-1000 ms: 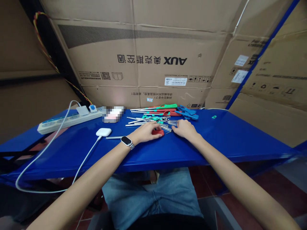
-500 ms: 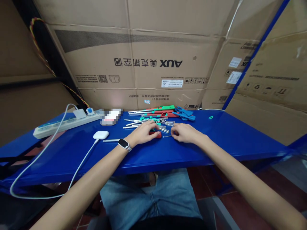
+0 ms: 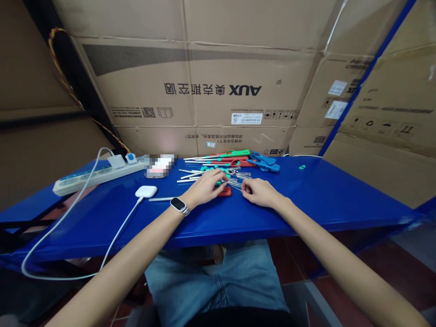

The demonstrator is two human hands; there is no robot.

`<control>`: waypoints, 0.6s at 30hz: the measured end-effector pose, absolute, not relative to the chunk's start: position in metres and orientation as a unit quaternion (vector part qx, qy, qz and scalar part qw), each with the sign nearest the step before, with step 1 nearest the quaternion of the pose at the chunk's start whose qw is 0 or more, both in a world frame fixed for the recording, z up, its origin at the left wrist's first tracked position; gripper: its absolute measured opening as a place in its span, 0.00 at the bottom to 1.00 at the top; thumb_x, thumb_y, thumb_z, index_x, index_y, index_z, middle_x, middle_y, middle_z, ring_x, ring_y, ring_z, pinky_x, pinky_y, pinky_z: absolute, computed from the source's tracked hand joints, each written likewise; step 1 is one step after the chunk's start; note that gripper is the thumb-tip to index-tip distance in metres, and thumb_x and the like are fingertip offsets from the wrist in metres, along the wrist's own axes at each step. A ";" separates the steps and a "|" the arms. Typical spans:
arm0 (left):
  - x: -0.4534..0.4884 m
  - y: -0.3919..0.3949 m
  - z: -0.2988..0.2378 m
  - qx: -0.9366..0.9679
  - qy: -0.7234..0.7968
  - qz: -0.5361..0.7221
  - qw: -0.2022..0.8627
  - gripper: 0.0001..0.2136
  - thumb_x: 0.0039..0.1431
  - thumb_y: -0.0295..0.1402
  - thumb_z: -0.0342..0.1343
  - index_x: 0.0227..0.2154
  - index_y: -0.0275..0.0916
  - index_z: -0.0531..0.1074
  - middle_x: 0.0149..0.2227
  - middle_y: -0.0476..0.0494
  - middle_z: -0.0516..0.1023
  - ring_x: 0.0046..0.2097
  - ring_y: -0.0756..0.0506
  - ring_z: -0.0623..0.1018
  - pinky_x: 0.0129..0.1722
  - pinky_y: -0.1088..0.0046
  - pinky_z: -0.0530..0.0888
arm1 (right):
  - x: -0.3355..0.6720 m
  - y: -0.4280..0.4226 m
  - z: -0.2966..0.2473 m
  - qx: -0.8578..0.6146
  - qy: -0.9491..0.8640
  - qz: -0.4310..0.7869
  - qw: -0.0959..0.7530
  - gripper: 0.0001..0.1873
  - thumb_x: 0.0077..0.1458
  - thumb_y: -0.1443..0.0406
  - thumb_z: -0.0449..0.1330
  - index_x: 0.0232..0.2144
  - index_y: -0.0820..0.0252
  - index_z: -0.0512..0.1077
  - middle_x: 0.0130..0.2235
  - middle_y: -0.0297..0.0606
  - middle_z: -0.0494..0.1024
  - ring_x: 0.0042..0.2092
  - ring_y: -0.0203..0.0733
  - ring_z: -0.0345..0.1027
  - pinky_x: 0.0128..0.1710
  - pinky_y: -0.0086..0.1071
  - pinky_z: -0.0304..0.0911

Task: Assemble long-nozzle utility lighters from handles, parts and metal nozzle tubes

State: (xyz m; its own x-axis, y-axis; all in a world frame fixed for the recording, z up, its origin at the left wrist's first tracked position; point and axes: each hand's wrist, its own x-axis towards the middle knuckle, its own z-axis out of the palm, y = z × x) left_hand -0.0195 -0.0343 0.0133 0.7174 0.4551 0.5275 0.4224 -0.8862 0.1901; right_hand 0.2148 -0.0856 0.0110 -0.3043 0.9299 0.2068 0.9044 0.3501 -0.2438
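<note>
My left hand (image 3: 207, 186) is curled over the near side of a pile of lighter parts (image 3: 190, 178), metal tubes with green pieces and clear tanks. Its thumb and fingers close around something small, mostly hidden. Under that hand lies a red handle (image 3: 225, 192). A metal tube (image 3: 159, 199) sticks out to the left beneath the wrist. Just to the right, my right hand (image 3: 259, 192) pinches a thin wire-like piece (image 3: 235, 186) that points toward the left fingertips.
Behind the pile lie assembled long lighters with green (image 3: 238, 154), red (image 3: 247, 162) and blue handles (image 3: 264, 161). A white earbud case (image 3: 146, 191) on a cable, a blurred phone (image 3: 160, 166) and a power strip (image 3: 91, 178) are at left. A cardboard wall (image 3: 211, 59) stands behind.
My right hand has moved slightly left, closer to my left hand. The thin piece in it now angles up toward the left fingertips.
</note>
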 end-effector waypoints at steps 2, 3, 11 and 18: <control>-0.019 -0.035 0.014 0.927 0.230 0.296 0.009 0.09 0.68 0.34 0.47 0.43 0.39 0.71 0.44 0.40 0.74 0.47 0.42 0.74 0.48 0.63 0.72 | 0.216 -0.084 0.009 -0.550 -0.810 0.079 0.187 0.03 0.54 0.68 0.57 0.30 0.57 0.71 0.30 0.33 0.78 0.30 0.37 0.68 0.30 0.29 0.52; -0.019 -0.035 0.014 0.928 0.223 0.298 -0.008 0.09 0.68 0.34 0.47 0.45 0.39 0.70 0.46 0.39 0.74 0.48 0.42 0.74 0.49 0.63 0.72 | 0.215 -0.083 0.008 -0.536 -0.809 0.109 0.217 0.03 0.54 0.67 0.57 0.30 0.57 0.71 0.29 0.33 0.77 0.30 0.37 0.68 0.30 0.29 0.53; -0.015 -0.036 0.015 0.923 0.200 0.293 -0.147 0.13 0.70 0.31 0.45 0.43 0.38 0.77 0.37 0.41 0.81 0.40 0.44 0.78 0.39 0.69 0.73 | 0.194 -0.080 0.024 -0.414 -0.684 0.437 0.413 0.15 0.49 0.55 0.64 0.32 0.60 0.71 0.23 0.29 0.69 0.23 0.32 0.58 0.23 0.28 0.52; -0.017 -0.031 0.012 0.889 0.259 0.378 0.020 0.13 0.69 0.37 0.50 0.45 0.42 0.79 0.40 0.43 0.84 0.39 0.45 0.81 0.38 0.71 0.75 | 0.184 -0.078 0.042 -0.350 -0.668 0.377 0.538 0.20 0.52 0.48 0.63 0.38 0.57 0.71 0.32 0.35 0.73 0.29 0.37 0.64 0.23 0.30 0.59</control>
State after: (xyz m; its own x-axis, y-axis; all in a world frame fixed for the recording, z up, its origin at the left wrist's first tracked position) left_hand -0.0173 -0.0311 0.0120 0.5797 0.4758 0.6615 0.4455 -0.8648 0.2315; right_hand 0.1840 -0.0783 0.0416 -0.1768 0.8728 0.4549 0.0630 0.4712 -0.8798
